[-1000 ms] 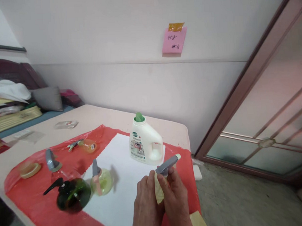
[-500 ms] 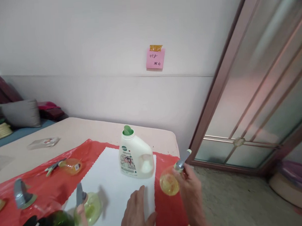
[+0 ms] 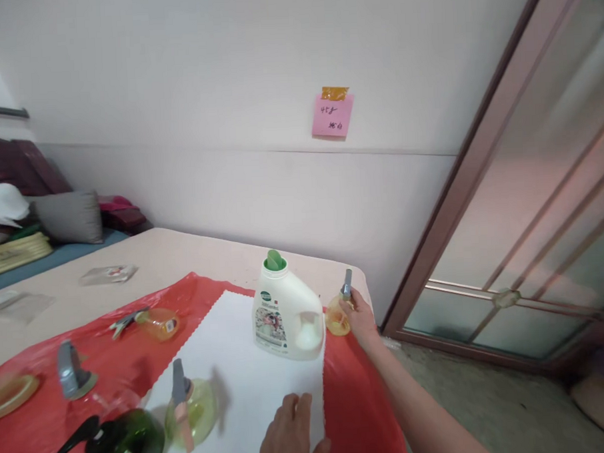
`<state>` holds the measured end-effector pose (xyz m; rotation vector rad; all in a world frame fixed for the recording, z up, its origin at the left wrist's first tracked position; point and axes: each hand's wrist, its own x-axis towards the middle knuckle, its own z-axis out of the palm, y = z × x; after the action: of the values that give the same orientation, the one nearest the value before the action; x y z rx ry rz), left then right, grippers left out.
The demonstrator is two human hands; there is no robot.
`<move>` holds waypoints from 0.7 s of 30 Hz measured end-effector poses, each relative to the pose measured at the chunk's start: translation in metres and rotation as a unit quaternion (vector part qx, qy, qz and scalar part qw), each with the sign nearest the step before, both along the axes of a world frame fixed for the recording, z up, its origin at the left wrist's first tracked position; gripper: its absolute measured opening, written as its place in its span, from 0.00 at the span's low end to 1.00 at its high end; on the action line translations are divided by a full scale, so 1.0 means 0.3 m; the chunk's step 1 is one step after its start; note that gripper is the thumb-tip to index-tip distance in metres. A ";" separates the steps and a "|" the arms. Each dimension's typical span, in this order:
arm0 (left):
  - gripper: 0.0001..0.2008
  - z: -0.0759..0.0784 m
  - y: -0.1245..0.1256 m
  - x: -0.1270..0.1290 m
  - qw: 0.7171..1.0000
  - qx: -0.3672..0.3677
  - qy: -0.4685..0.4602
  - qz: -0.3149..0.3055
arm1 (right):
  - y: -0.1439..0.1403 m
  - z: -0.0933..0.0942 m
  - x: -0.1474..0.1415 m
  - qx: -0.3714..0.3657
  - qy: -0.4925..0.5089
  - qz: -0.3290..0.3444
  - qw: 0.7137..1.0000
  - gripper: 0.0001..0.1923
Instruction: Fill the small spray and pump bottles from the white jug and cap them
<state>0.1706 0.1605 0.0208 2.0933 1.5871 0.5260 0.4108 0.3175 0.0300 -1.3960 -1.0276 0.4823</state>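
Note:
My right hand grips a small yellow spray bottle with a grey trigger head, standing it at the far right of the red sheet, just right of a white detergent jug with a green cap. My left hand lies flat, fingers together, on the white paper near the front edge and holds nothing.
A pale green spray bottle, a dark green pump bottle, a clear grey-topped bottle, a lying orange bottle and a flat yellow container sit left on the sheet. The table edge is beside my right hand. A sliding glass door stands to the right.
My right hand carried the yellow spray bottle from in front of me out to the far right, beside the white jug. My left hand let go of it and settled on the paper.

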 end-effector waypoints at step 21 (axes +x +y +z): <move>0.13 0.144 -0.024 -0.120 0.902 0.398 -0.110 0.128 | -0.475 0.024 -0.357 -0.118 0.161 0.007 0.980 0.19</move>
<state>0.1346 0.1532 0.0640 2.2238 1.6827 1.6794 0.3037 0.1751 0.0373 -1.4604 -0.7337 0.8333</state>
